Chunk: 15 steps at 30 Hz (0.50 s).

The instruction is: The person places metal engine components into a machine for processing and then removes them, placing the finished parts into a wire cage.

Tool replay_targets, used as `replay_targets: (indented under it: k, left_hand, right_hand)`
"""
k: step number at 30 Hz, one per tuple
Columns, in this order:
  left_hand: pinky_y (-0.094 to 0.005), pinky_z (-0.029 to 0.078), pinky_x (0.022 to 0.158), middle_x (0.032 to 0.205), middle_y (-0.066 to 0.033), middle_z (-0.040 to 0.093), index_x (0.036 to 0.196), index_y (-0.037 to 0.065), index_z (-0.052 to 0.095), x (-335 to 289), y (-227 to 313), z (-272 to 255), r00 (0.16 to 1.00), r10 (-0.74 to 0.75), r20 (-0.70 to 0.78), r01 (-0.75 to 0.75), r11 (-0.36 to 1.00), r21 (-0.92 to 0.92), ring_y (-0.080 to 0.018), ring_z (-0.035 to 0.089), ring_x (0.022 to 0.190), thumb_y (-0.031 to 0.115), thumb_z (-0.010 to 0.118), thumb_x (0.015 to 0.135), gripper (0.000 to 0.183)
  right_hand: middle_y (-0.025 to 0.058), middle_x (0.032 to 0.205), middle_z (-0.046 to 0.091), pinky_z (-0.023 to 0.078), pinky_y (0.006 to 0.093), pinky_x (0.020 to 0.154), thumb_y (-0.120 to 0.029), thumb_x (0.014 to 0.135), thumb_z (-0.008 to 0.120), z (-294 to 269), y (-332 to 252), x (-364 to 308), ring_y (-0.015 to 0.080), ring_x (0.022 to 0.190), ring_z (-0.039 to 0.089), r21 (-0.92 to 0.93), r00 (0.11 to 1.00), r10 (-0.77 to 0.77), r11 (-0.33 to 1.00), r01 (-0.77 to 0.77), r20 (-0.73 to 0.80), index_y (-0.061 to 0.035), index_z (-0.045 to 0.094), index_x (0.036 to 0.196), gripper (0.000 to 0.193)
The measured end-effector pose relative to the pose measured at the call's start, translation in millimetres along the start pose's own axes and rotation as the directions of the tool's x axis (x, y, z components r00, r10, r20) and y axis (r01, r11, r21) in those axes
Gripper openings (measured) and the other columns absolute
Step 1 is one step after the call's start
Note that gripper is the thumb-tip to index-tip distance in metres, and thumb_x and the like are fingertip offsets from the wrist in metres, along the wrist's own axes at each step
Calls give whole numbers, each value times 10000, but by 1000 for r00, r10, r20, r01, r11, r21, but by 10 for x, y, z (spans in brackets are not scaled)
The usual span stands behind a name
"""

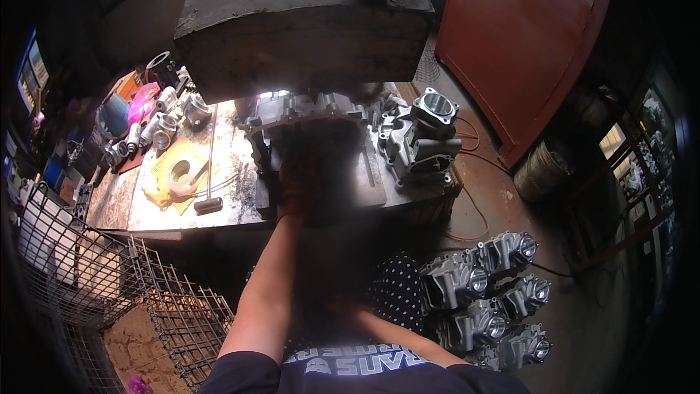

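A large grey metal casting sits on the bench in front of me, under a dark boxy machine housing. My left hand, apparently in a reddish glove, reaches up to the casting's near side. Deep shadow hides its fingers. Low near my lap is my right hand, lost in a dark blur, so its fingers and anything in them cannot be made out. Another metal casting, with a round bored opening on top, stands on the bench to the right.
Left on the bench lie a tape roll, a small hammer and several metal cylinders. Wire baskets stand at lower left. Several castings are grouped at lower right. Beyond are an orange hose and a red panel.
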<state>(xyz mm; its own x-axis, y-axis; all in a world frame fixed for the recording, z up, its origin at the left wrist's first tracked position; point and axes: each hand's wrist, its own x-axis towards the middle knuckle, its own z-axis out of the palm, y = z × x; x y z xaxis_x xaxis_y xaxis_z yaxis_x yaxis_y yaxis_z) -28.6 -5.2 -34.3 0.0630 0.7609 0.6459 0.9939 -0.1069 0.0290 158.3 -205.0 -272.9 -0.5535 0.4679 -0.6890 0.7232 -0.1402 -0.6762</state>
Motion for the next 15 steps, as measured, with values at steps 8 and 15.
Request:
replay_targets:
  k: [8,15]
  left_hand:
    - [-438,273,1099,1216,-128,577,1231,78,544,12,-30,80,999,4,-50,-3,1000,6,-271,505,1175,175,521,805,437]
    - [-436,269,1097,1219,-124,571,1245,83,534,40,-17,88,1000,-8,-19,8,1000,0,-272,506,1169,198,533,805,455]
  right_hand:
    - [174,1242,575,418,356,975,-418,897,528,110,140,135,279,1147,556,-46,994,-111,993,110,-21,-96,546,1271,494]
    - [175,1217,590,439,347,946,-408,889,540,281,402,455,273,1121,576,-280,969,-231,939,199,-84,-105,527,1289,502]
